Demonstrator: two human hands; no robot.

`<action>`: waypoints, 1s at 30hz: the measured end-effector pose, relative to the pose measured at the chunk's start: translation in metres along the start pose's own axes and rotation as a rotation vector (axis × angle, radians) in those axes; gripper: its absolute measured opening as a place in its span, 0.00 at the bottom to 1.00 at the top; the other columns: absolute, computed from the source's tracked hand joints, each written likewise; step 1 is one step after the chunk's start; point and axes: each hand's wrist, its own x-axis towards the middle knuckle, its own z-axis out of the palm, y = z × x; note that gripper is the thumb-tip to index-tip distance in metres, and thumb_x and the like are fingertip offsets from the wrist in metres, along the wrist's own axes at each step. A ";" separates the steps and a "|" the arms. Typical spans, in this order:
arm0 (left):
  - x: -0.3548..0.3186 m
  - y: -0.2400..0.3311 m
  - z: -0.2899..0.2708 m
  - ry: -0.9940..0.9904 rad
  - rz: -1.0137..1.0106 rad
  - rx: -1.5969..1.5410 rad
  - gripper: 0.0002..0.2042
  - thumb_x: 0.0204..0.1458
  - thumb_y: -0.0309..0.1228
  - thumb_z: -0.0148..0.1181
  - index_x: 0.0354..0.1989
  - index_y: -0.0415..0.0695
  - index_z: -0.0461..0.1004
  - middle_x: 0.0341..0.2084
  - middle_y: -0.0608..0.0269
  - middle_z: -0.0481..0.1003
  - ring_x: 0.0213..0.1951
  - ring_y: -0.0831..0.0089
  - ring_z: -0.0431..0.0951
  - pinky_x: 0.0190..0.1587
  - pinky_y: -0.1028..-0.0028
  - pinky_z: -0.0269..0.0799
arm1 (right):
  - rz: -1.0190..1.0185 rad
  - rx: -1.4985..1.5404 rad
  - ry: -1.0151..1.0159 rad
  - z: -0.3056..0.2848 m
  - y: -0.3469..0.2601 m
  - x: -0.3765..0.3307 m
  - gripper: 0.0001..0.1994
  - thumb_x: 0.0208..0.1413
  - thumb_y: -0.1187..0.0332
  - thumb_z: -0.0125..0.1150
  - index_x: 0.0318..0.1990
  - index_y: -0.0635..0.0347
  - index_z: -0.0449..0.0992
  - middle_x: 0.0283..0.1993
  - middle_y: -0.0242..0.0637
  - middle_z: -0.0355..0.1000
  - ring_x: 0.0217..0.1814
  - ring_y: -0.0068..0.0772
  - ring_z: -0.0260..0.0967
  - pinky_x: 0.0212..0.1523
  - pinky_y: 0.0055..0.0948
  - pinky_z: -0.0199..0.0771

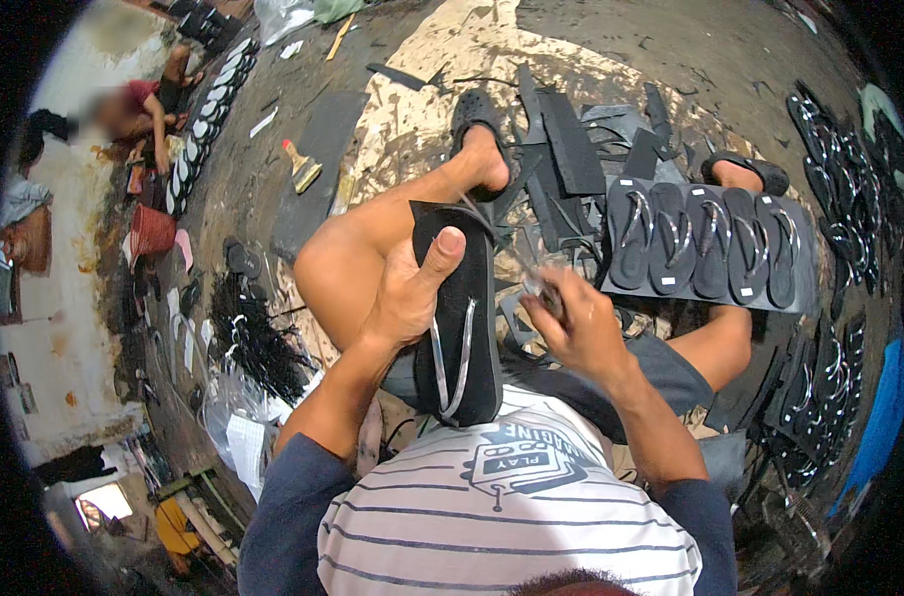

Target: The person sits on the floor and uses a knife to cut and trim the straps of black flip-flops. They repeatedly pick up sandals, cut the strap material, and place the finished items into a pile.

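A black flip-flop (483, 368) with a shiny silver strap is in my left hand (408, 296), whose thumb lies across its footbed. The flip-flop points away from me, its heel by my shirt. Around its far end, a dark strip of sole material (469, 214) stands out past the edge. My right hand (583, 333) is closed on a thin metal tool (527, 266), blurred by motion, a little right of the flip-flop. Its exact kind cannot be made out.
Several black flip-flops (710, 238) lie in a row on a dark sheet at right. Black offcuts (571, 144) litter the floor ahead. A brush (302, 167) rests on a dark sheet at left. Another person (139, 109) sits at far left beside a row of soles (213, 114).
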 end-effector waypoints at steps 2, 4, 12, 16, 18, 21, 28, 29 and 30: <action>-0.002 -0.005 -0.002 0.012 -0.024 -0.043 0.25 0.60 0.56 0.57 0.42 0.41 0.73 0.30 0.72 0.72 0.30 0.84 0.69 0.34 0.81 0.67 | -0.119 -0.143 0.004 0.009 0.029 -0.015 0.21 0.50 0.78 0.65 0.52 0.62 0.70 0.33 0.44 0.71 0.28 0.41 0.71 0.29 0.35 0.72; -0.010 -0.008 -0.007 0.010 -0.053 0.085 0.26 0.59 0.56 0.58 0.42 0.40 0.73 0.30 0.72 0.72 0.30 0.83 0.70 0.34 0.81 0.68 | -0.105 -0.206 -0.034 0.009 0.031 -0.019 0.23 0.45 0.80 0.65 0.51 0.61 0.70 0.36 0.47 0.72 0.31 0.49 0.73 0.31 0.37 0.73; -0.021 0.001 -0.011 -0.128 -0.008 0.127 0.23 0.58 0.46 0.64 0.48 0.37 0.74 0.38 0.65 0.76 0.41 0.78 0.74 0.47 0.74 0.72 | -0.105 -0.314 -0.398 -0.036 -0.025 0.055 0.21 0.46 0.77 0.67 0.49 0.57 0.70 0.37 0.43 0.71 0.38 0.52 0.73 0.35 0.44 0.74; -0.026 0.007 -0.015 -0.198 -0.143 0.095 0.23 0.57 0.45 0.65 0.50 0.36 0.74 0.39 0.63 0.76 0.42 0.76 0.74 0.49 0.73 0.71 | -0.146 -0.310 -0.571 -0.046 -0.044 0.081 0.19 0.45 0.74 0.67 0.47 0.58 0.70 0.36 0.44 0.72 0.39 0.54 0.73 0.35 0.46 0.74; -0.024 0.006 -0.017 -0.227 -0.134 0.099 0.23 0.57 0.46 0.64 0.49 0.36 0.74 0.38 0.64 0.77 0.41 0.77 0.74 0.47 0.74 0.71 | -0.207 -0.253 -0.603 -0.048 -0.048 0.091 0.19 0.45 0.74 0.67 0.46 0.59 0.70 0.36 0.45 0.72 0.39 0.56 0.73 0.36 0.48 0.73; -0.024 0.015 -0.012 -0.342 -0.225 0.098 0.22 0.58 0.46 0.64 0.47 0.37 0.76 0.36 0.65 0.77 0.39 0.77 0.75 0.45 0.74 0.72 | -0.219 -0.247 -0.686 -0.047 -0.058 0.103 0.20 0.45 0.73 0.67 0.47 0.59 0.70 0.36 0.46 0.73 0.40 0.57 0.74 0.37 0.49 0.73; -0.010 0.001 0.017 -0.338 -0.060 0.363 0.22 0.56 0.48 0.64 0.45 0.38 0.77 0.38 0.59 0.79 0.42 0.71 0.76 0.49 0.68 0.73 | -0.312 -0.316 -0.984 -0.071 -0.051 0.135 0.25 0.46 0.69 0.67 0.55 0.57 0.71 0.35 0.54 0.77 0.42 0.59 0.76 0.41 0.50 0.76; -0.008 0.009 0.017 -0.373 -0.022 0.399 0.25 0.56 0.50 0.62 0.46 0.37 0.76 0.39 0.59 0.78 0.43 0.70 0.76 0.49 0.67 0.72 | -0.362 -0.345 -0.963 -0.068 -0.048 0.136 0.23 0.46 0.69 0.65 0.53 0.59 0.71 0.36 0.54 0.77 0.43 0.61 0.75 0.42 0.51 0.75; -0.006 0.004 0.017 -0.422 -0.048 0.413 0.26 0.56 0.52 0.61 0.47 0.37 0.76 0.39 0.59 0.78 0.43 0.69 0.77 0.50 0.66 0.72 | -0.320 -0.354 -0.929 -0.081 -0.049 0.127 0.22 0.47 0.70 0.64 0.53 0.59 0.72 0.37 0.55 0.77 0.44 0.61 0.74 0.44 0.51 0.75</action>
